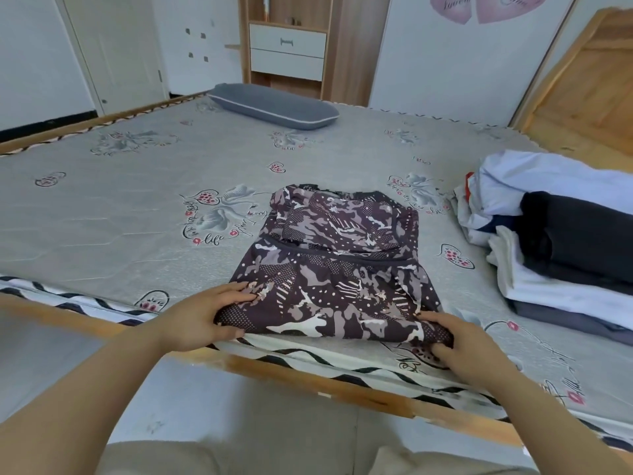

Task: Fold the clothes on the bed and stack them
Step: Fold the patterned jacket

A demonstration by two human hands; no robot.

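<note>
A dark purple patterned garment (337,265) lies partly folded on the grey mattress (137,200), close to the bed's near edge. My left hand (202,315) grips its near left corner, fingers on top and thumb under the hem. My right hand (459,344) grips the near right corner, with the fingers curled round the fabric. At the right side of the bed sits a stack of folded clothes (561,241) in white, black, pale blue and grey.
A grey pillow (274,106) lies at the far side of the mattress. The wooden bed frame (308,378) runs along the near edge. A wooden shelf unit with white drawers (287,53) stands against the far wall. A wooden panel (589,84) leans at the right.
</note>
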